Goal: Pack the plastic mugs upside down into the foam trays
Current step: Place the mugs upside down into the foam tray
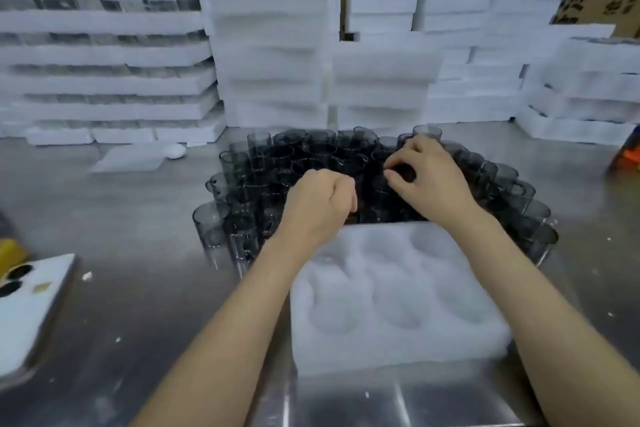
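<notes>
Steel table (131, 211); on it mugs (311, 152), foam tray (398, 291), phone (31, 308), foam stacks (273, 45).

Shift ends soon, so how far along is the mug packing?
Done: filled trays stacked back left. In hand: left hand and right hand reach into the loose mugs; whether either grips one is unclear. Left: the front foam tray has its pockets all empty, and dozens of mugs wait.

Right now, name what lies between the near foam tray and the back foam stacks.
Head view: the cluster of dark plastic mugs, with left hand and right hand among them.
</notes>
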